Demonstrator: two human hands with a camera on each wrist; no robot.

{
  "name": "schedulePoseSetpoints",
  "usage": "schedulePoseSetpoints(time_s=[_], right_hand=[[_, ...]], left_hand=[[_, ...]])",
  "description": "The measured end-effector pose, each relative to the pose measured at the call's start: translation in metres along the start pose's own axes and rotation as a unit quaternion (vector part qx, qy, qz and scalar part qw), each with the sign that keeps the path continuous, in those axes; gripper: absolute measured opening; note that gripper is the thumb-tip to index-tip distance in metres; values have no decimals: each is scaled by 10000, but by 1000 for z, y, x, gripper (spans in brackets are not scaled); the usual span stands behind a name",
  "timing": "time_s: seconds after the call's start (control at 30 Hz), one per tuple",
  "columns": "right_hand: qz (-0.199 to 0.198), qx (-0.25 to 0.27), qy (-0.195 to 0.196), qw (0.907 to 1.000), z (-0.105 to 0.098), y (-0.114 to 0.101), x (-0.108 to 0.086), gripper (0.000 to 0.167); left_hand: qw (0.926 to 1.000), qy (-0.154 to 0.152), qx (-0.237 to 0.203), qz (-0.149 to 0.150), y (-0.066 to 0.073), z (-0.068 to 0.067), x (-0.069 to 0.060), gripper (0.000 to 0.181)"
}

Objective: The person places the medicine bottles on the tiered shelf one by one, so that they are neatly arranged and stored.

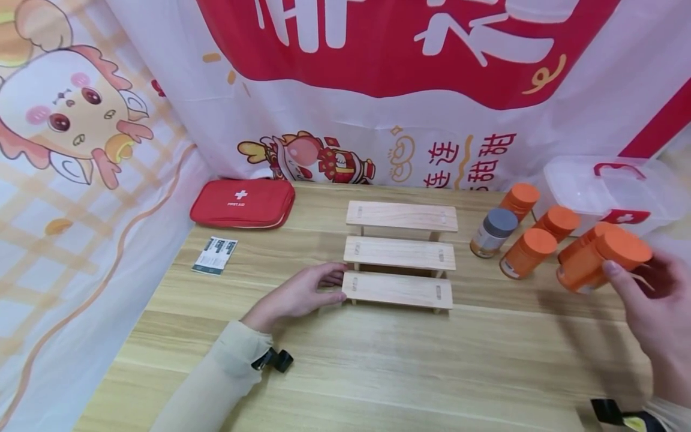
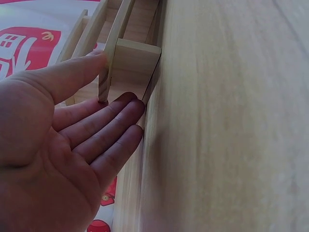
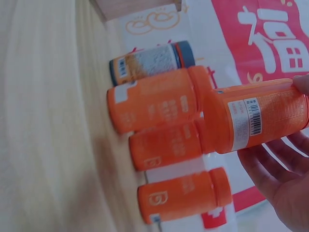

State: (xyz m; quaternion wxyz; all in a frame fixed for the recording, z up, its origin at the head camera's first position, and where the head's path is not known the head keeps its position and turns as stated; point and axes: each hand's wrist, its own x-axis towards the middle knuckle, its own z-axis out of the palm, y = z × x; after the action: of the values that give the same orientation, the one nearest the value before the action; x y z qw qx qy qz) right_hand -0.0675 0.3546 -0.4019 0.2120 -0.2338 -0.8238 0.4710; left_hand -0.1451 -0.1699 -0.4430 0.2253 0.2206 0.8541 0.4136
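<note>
– the right hand (image 1: 661,312) is gripping an orange bottle (image 3: 268,118), holding it raised beside the standing bottles (image 1: 528,255)!
– and the right wrist view is showing its barcode (image 3: 254,116), which the head view is hiding.
– the left hand (image 1: 305,291) is pinching the lowest wooden step (image 1: 396,290) at one end!

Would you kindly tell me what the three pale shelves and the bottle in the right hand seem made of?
Pale shelves: probably wood, light and matt-looking, with faint grain showing. Orange bottle in the right hand: likely plastic, smooth with a soft sheen, though looks alone leave it open.
</note>
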Motion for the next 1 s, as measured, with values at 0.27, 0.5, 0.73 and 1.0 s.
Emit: schedulePoseSetpoints(time_s=[0.27,0.5,0.73,1.0], right_hand=[[-819,101,-38,9966,10,-22,-5,55],[-1272,8,-333,9913,22,-38,-2,57],[-1553,349,-702,9848,42,-57,2,59],[-2001,713,-1185,9700,70,-73,3,58]], left_hand=[[10000,26,46,-28,-2,1,-1,62],[10000,27,54,-17,-3,1,-2,62],[10000,37,46,-20,-2,1,-1,62],[10000,30,72,-49,-1,0,0,62]])
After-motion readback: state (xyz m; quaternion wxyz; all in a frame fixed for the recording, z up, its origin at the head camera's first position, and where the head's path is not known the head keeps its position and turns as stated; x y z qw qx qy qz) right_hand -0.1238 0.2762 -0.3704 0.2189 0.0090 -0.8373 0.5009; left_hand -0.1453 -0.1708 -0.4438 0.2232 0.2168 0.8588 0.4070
